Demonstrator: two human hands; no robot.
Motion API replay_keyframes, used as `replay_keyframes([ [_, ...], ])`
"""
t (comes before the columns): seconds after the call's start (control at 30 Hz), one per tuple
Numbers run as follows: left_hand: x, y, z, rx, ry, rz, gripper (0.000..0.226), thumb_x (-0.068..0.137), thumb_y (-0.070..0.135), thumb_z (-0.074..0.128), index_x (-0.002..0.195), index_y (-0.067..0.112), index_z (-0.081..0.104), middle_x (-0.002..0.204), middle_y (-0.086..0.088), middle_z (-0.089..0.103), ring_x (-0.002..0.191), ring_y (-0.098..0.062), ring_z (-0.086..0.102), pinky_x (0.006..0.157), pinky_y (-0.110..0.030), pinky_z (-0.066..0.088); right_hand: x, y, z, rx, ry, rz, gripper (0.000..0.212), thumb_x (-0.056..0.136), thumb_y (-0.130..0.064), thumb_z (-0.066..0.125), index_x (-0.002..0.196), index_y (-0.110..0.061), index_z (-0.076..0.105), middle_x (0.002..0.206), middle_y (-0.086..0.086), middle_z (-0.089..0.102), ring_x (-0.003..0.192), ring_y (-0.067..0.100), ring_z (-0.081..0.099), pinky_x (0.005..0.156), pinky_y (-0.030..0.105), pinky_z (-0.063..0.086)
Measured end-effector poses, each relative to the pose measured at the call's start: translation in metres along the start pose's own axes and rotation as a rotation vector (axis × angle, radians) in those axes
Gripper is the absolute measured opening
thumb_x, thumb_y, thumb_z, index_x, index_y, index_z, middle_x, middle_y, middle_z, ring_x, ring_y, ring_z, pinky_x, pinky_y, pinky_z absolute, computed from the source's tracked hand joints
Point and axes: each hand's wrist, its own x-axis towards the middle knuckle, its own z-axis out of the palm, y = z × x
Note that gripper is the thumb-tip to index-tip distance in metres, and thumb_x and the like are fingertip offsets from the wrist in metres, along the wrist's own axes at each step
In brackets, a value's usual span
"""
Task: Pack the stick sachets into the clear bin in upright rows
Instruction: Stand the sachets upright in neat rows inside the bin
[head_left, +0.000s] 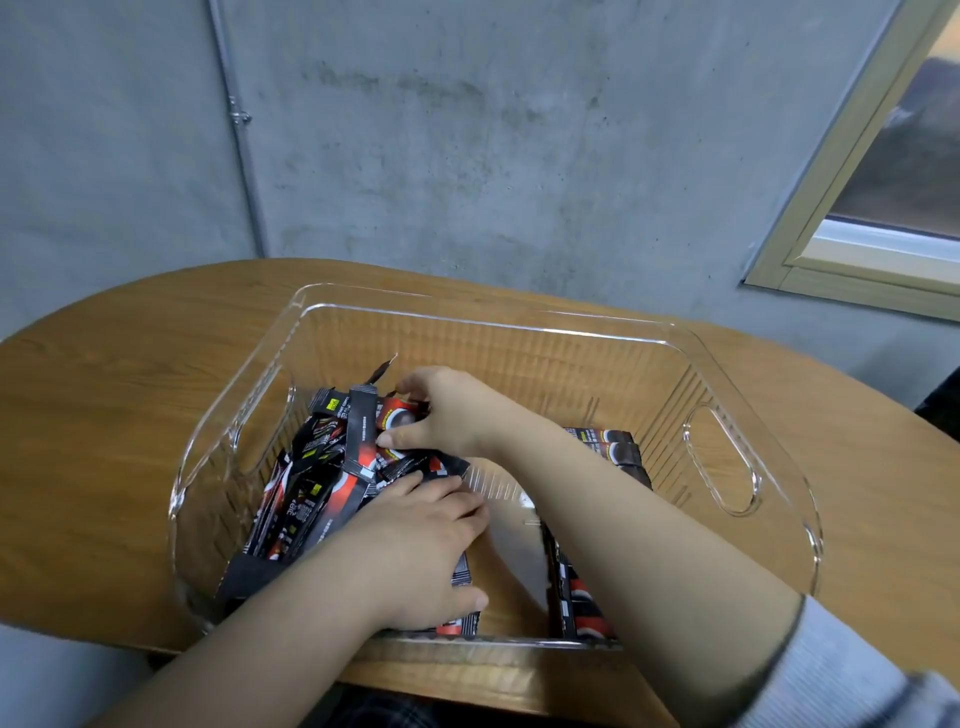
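A clear bin (722, 462) with cut-out handles stands on the wooden table (114, 395). A loose heap of black and red stick sachets (311, 478) fills its left part. More sachets (584, 597) lie in a neat row along the right side, partly hidden by my right forearm. My right hand (447, 410) is inside the bin and grips several sachets at the top of the heap between thumb and fingers. My left hand (415, 551) lies lower on the heap, fingers spread flat and pressing on the sachets.
The table's far edge meets a grey concrete wall (467, 156), with a conduit pipe (239, 119) at the left and a window frame (852, 208) at the right. Bare tabletop shows on both sides of the bin. A dark object (943, 410) shows at the right edge.
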Motion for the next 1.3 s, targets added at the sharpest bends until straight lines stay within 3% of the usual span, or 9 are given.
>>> replay_keyframes([
  [0.23, 0.0, 0.0, 0.001, -0.059, 0.04, 0.019, 0.072, 0.092, 0.052, 0.046, 0.152, 0.033, 0.011, 0.16, 0.008, 0.005, 0.146, -0.011, -0.006, 0.116, -0.033, -0.011, 0.008, 0.005, 0.003, 0.039, 0.065, -0.053, 0.04, 0.089, -0.031, 0.065, 0.121, -0.009, 0.061, 0.099, 0.004, 0.062, 0.093, 0.02, 0.055, 0.075, 0.022, 0.035],
  [0.37, 0.001, -0.001, 0.001, -0.061, 0.039, 0.017, 0.069, 0.093, 0.053, 0.045, 0.152, 0.033, 0.015, 0.161, 0.008, 0.004, 0.146, -0.011, -0.008, 0.115, -0.032, -0.013, 0.008, 0.01, 0.003, 0.107, 0.091, -0.058, 0.037, 0.093, -0.028, 0.059, 0.126, -0.012, 0.059, 0.119, 0.006, 0.066, 0.107, 0.018, 0.059, 0.09, 0.026, 0.043],
  [0.47, 0.0, -0.001, 0.001, -0.069, 0.024, 0.014, 0.069, 0.093, 0.053, 0.045, 0.152, 0.033, 0.015, 0.16, 0.009, 0.003, 0.146, -0.01, -0.01, 0.115, -0.032, -0.013, 0.002, 0.015, -0.012, 0.15, 0.109, -0.075, 0.031, 0.095, -0.022, 0.056, 0.122, -0.008, 0.063, 0.116, 0.007, 0.066, 0.095, 0.011, 0.057, 0.082, 0.023, 0.04],
  [0.63, -0.001, -0.001, 0.0, -0.071, -0.004, -0.001, 0.07, 0.093, 0.055, 0.044, 0.152, 0.035, 0.012, 0.16, 0.011, 0.0, 0.146, -0.008, -0.012, 0.115, -0.032, -0.013, -0.021, 0.022, -0.04, 0.133, 0.152, -0.043, 0.031, 0.099, -0.021, 0.049, 0.125, -0.011, 0.061, 0.094, -0.005, 0.061, 0.068, -0.002, 0.048, 0.073, 0.021, 0.038],
  [0.73, -0.001, -0.001, -0.001, -0.065, -0.011, -0.007, 0.07, 0.093, 0.056, 0.042, 0.152, 0.036, 0.011, 0.16, 0.012, -0.001, 0.146, -0.008, -0.012, 0.114, -0.031, -0.014, -0.042, 0.028, -0.049, 0.129, 0.182, 0.019, 0.031, 0.1, -0.023, 0.045, 0.126, -0.015, 0.061, 0.071, -0.013, 0.05, 0.061, 0.001, 0.045, 0.066, 0.023, 0.04],
  [0.83, -0.001, -0.001, -0.002, -0.065, -0.017, -0.017, 0.069, 0.093, 0.057, 0.042, 0.152, 0.036, 0.012, 0.16, 0.014, 0.0, 0.145, -0.006, -0.011, 0.113, -0.029, -0.013, -0.068, 0.035, -0.055, 0.164, 0.208, 0.092, 0.027, 0.102, -0.024, 0.041, 0.117, -0.019, 0.063, 0.065, -0.004, 0.043, 0.058, 0.013, 0.041, 0.054, 0.026, 0.031],
  [1.0, -0.005, 0.001, -0.005, -0.231, 0.066, -0.085, 0.062, 0.092, 0.059, 0.044, 0.143, 0.032, 0.021, 0.152, 0.014, 0.024, 0.142, -0.01, 0.015, 0.117, -0.029, 0.013, -0.105, 0.051, -0.052, 0.249, 0.268, 0.243, 0.02, 0.102, -0.023, 0.04, 0.097, -0.021, 0.059, 0.059, -0.002, 0.039, 0.038, 0.005, 0.03, 0.035, 0.015, 0.024],
  [1.2, -0.002, 0.005, -0.008, -0.366, 0.2, -0.154, 0.052, 0.096, 0.054, 0.035, 0.132, 0.027, 0.009, 0.127, 0.006, 0.049, 0.11, -0.009, 0.049, 0.089, -0.024, 0.041, -0.124, 0.059, -0.039, 0.175, 0.146, 0.3, 0.033, 0.101, -0.023, 0.04, 0.07, -0.018, 0.048, 0.061, 0.0, 0.041, 0.053, 0.015, 0.037, 0.052, 0.027, 0.03],
  [1.3, -0.004, 0.005, -0.011, -0.389, 0.238, -0.124, 0.031, 0.098, 0.048, 0.035, 0.123, 0.035, 0.023, 0.092, 0.009, 0.053, 0.077, -0.002, 0.05, 0.065, -0.02, 0.04, -0.128, 0.058, -0.033, 0.19, 0.1, 0.299, 0.03, 0.101, -0.024, 0.04, 0.074, -0.013, 0.049, 0.06, 0.0, 0.042, 0.056, 0.016, 0.039, 0.056, 0.028, 0.032],
])
